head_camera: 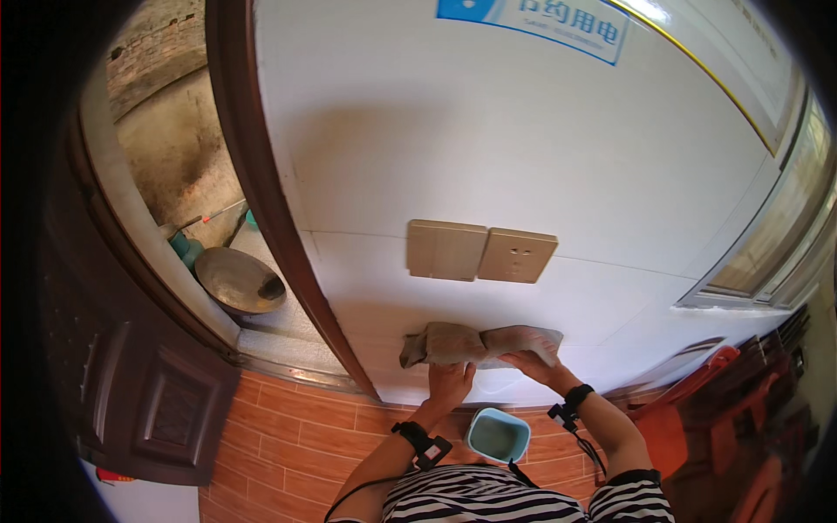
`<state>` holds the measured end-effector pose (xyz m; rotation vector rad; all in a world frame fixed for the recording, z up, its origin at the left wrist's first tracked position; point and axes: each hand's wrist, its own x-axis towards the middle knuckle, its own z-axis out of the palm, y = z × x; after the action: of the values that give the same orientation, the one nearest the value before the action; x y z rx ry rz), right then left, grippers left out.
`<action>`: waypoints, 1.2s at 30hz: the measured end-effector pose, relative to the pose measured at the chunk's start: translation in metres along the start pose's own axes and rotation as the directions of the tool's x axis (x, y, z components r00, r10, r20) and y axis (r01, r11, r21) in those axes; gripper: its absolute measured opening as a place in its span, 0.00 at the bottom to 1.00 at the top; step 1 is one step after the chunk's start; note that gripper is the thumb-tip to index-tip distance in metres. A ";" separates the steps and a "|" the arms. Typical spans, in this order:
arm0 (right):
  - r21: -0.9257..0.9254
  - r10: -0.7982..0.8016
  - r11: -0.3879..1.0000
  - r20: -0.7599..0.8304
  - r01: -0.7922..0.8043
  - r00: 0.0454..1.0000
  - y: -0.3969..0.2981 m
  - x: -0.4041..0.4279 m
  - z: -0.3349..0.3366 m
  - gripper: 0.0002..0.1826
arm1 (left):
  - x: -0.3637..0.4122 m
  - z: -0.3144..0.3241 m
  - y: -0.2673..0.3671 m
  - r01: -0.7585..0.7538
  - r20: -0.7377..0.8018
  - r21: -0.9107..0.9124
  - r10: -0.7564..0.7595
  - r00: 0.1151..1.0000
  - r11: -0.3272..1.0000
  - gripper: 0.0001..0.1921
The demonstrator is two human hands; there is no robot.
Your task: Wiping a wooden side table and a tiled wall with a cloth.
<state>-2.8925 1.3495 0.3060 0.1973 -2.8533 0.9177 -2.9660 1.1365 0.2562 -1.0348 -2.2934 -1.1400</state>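
Both hands hold a grey-brown cloth point(451, 343) up against the white wall, below the two wall plates. The left hand point(448, 384) grips its left part from below, the fingers largely hidden by the fabric. At the cloth's right part is the right hand point(533, 365), its fingers partly covered by the folds. A light-blue plastic bucket point(472, 439) with liquid in it stands on the floor below and between the forearms. Just above the cloth, a gold switch plate point(446, 250) and a gold socket plate point(518, 255) sit side by side on the wall.
At left, a dark door point(173, 399) stands open beside a brown door frame point(288, 248); a large wok-like metal pan point(239, 280) lies beyond it. Red plastic chairs point(660, 438) stand at right, below a window point(765, 248). The floor has wood-look tiles point(320, 438).
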 end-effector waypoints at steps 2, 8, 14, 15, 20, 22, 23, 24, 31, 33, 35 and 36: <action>0.016 0.056 0.998 0.059 -0.057 0.997 0.006 -0.011 -0.025 0.17 | 0.006 0.005 0.021 0.019 -0.018 -0.018 -0.019 1.000 1.000 0.19; -0.658 -0.152 0.719 0.163 0.222 0.975 0.054 -0.042 -0.094 0.18 | 0.063 0.022 0.085 -0.177 -0.037 -0.055 0.175 0.984 0.983 0.19; -0.650 -0.345 0.641 0.230 0.407 0.910 0.064 -0.051 -0.176 0.19 | 0.088 0.033 0.135 -0.131 0.046 -0.051 0.134 0.990 0.990 0.20; -0.657 -0.366 0.607 0.269 0.448 0.891 0.061 -0.051 -0.189 0.18 | 0.092 0.035 0.141 -0.128 0.043 -0.050 0.130 0.991 0.991 0.21; -0.651 -0.150 0.682 0.321 0.333 0.935 0.030 -0.054 -0.237 0.14 | 0.123 0.037 0.170 -0.203 -0.030 0.054 0.205 0.978 0.978 0.22; -0.689 -0.171 0.645 0.291 0.330 0.941 0.051 -0.062 -0.244 0.14 | 0.133 0.040 0.184 -0.228 -0.046 0.043 0.230 0.972 0.973 0.22; -0.696 -0.235 0.627 0.259 0.350 0.937 0.047 -0.067 -0.255 0.14 | 0.135 0.039 0.188 -0.223 -0.041 0.017 0.224 0.974 0.975 0.22; -0.703 -0.298 0.608 0.229 0.369 0.927 0.042 -0.072 -0.265 0.16 | 0.139 0.039 0.192 -0.218 -0.037 -0.009 0.217 0.975 0.976 0.22; -0.908 -0.629 0.212 0.156 0.360 0.762 0.032 -0.067 -0.341 0.22 | 0.182 0.036 0.227 -0.086 -0.082 0.068 0.092 0.992 0.994 0.23; -0.932 -0.652 0.168 0.139 0.322 0.745 0.013 -0.065 -0.366 0.23 | 0.197 0.031 0.236 -0.110 -0.168 0.114 0.128 0.977 0.987 0.26; -0.969 -0.643 0.089 0.120 0.229 0.757 0.000 -0.069 -0.391 0.26 | 0.218 0.017 0.259 -0.134 -0.239 0.151 0.168 0.956 0.979 0.31; -0.971 -0.642 0.082 0.120 0.224 0.758 -0.009 -0.069 -0.402 0.26 | 0.228 0.011 0.267 -0.140 -0.244 0.147 0.173 0.954 0.979 0.31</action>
<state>-2.7869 1.5835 0.6232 0.6214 -2.1576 -0.9502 -2.9152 1.3542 0.5278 -0.9427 -2.0156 -0.9857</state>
